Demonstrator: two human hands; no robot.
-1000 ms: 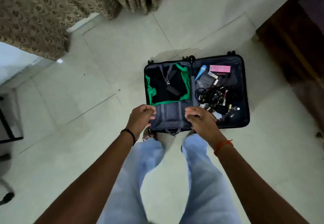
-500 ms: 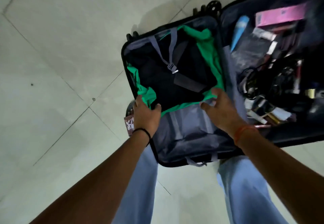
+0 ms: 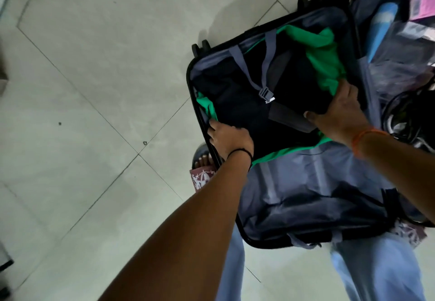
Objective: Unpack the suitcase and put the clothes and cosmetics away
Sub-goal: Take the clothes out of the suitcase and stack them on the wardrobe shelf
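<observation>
A black suitcase (image 3: 259,245) lies open on the tiled floor. Its left half holds a stack of clothes: a black garment (image 3: 237,103) on top of a green one (image 3: 327,65), with grey straps and a buckle (image 3: 266,94) lying across them. My left hand (image 3: 228,138) grips the stack's left edge, fingers curled under it. My right hand (image 3: 341,110) grips the right edge, thumb on the black cloth, fingers under the green cloth. The right half holds cosmetics: a blue tube (image 3: 381,27), a pink box (image 3: 421,6), and a tangle of black cables (image 3: 409,121).
The grey divider flap (image 3: 306,187) lies folded toward me over the suitcase's near rim. My feet in patterned slippers (image 3: 202,178) stand right against the case, legs in light blue trousers. Pale floor tiles (image 3: 94,88) spread to the left.
The camera has dropped closer to the suitcase. Both hands left the divider flap and moved forward onto the clothes, now gripping the stack at its left and right edges.
</observation>
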